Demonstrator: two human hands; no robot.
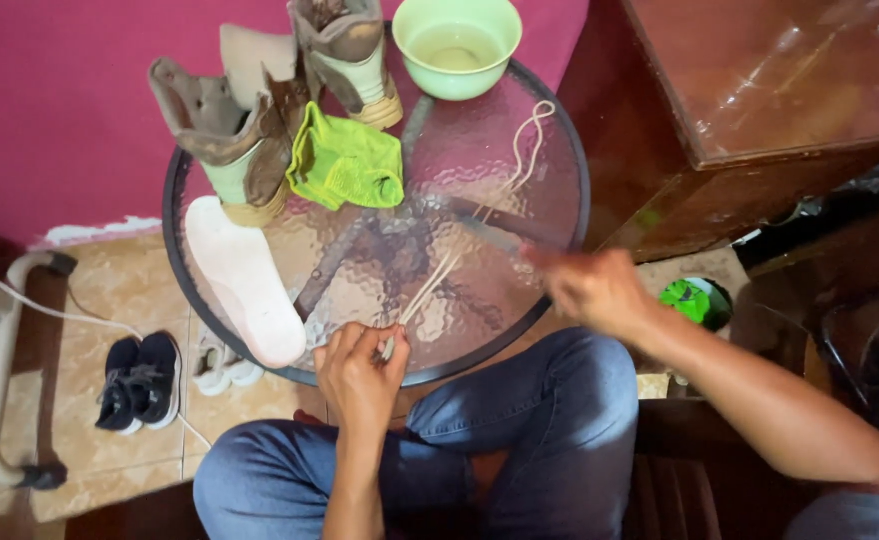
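My left hand [360,375] pinches the near ends of a beige shoelace [480,215] at the front edge of a round glass table [560,140]. The lace runs away across the glass and loops near a light green bowl [457,45] holding some liquid. My right hand [592,288] is blurred over the table's right front edge; whether it holds anything I cannot tell. Two brown boots [235,140] [350,55] stand at the back of the table without laces. A bright green cloth [345,160] lies between them, and a white insole [245,280] rests on the left.
My knees in blue jeans [520,430] sit just below the table. A dark wooden cabinet [760,110] stands to the right. On the tiled floor are small black shoes [140,385], white shoes [222,365], a green-capped container [695,300] and a grey pipe frame [0,380].
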